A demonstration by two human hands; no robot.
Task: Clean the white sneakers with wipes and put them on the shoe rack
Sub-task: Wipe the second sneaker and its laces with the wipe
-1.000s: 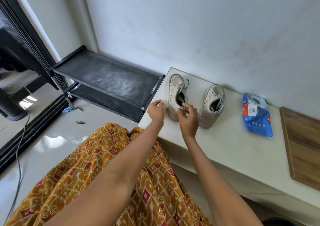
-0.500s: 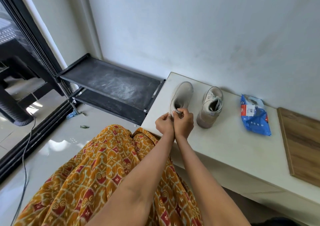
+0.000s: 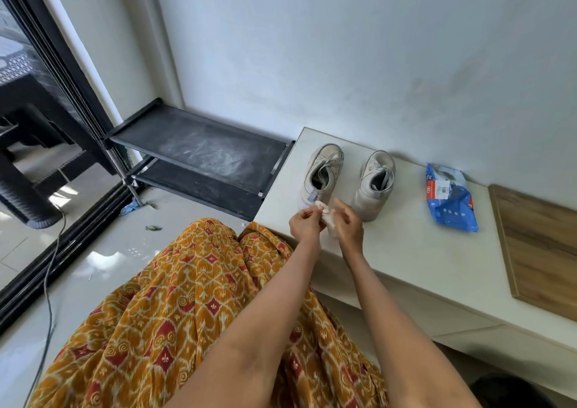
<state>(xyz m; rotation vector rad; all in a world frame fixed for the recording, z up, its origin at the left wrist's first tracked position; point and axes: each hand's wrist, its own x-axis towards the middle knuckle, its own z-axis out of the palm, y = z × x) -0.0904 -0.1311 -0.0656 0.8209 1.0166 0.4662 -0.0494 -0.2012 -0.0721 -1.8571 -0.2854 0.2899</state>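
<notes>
Two white sneakers stand upright on a white bench (image 3: 406, 251), heels toward me: the left sneaker (image 3: 321, 173) and the right sneaker (image 3: 376, 183). Just in front of the left sneaker's heel, my left hand (image 3: 306, 225) and my right hand (image 3: 348, 226) hold a crumpled white wipe (image 3: 327, 217) between them. Both hands pinch the wipe, and neither touches a shoe. A blue wipes packet (image 3: 449, 201) lies on the bench to the right of the shoes. The black two-shelf shoe rack (image 3: 193, 145) stands left of the bench against the wall.
A wooden board (image 3: 540, 245) lies on the bench's right end. A black sliding-door frame (image 3: 62, 95) and a cable (image 3: 50, 267) run along the left on the glossy tiled floor. My patterned orange skirt (image 3: 175, 314) fills the foreground.
The left sneaker, tipped on its side half a second ago, now stands upright. My hands have drawn back from its heel and now hold the wipe between them.
</notes>
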